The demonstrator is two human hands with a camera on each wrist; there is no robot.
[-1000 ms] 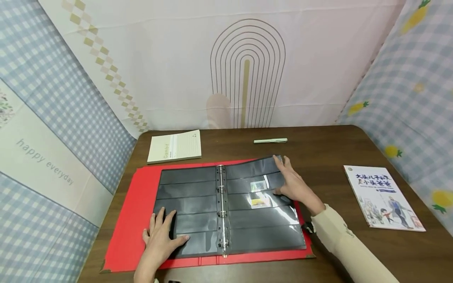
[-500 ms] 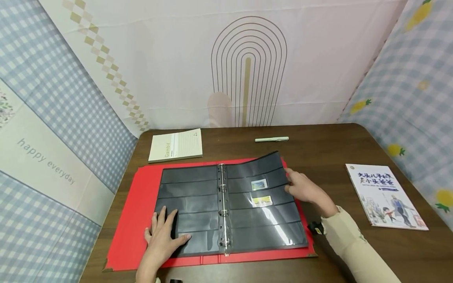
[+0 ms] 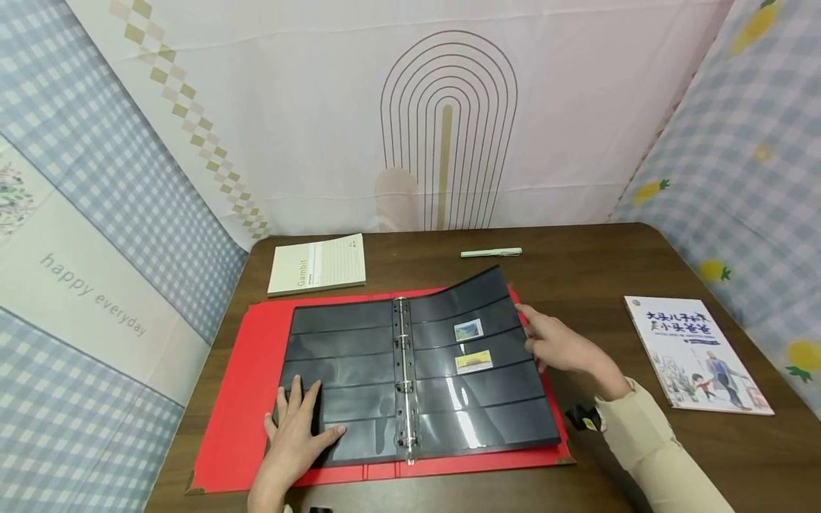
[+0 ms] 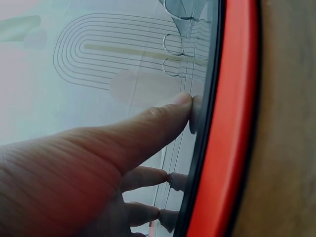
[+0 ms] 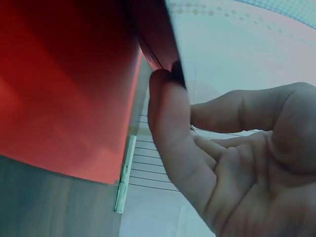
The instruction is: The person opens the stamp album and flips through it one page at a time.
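Observation:
A red ring binder [image 3: 226,399] lies open on the table, with black pocket pages on both sides of its metal rings [image 3: 403,363]. My left hand [image 3: 291,434] rests with spread fingers on the left page [image 3: 343,342]; in the left wrist view the thumb [image 4: 168,116] presses its glossy surface. At the outer edge of the right page [image 3: 442,427], my right hand [image 3: 564,345] pinches the sheet between thumb and index finger [image 5: 168,123]. That page's upper corner curves up off the cover. Two stamps sit in its pockets, one bluish [image 3: 468,330], one yellow [image 3: 473,361].
A cream notepad [image 3: 316,265] lies behind the binder on the left. A pale green pen [image 3: 490,252] lies behind it on the right. A white picture book [image 3: 699,356] is at the table's right side. Patterned cloths hang around the table.
My right hand has moved from over the right page to its outer edge, and that page's upper corner has risen. The left hand stays put.

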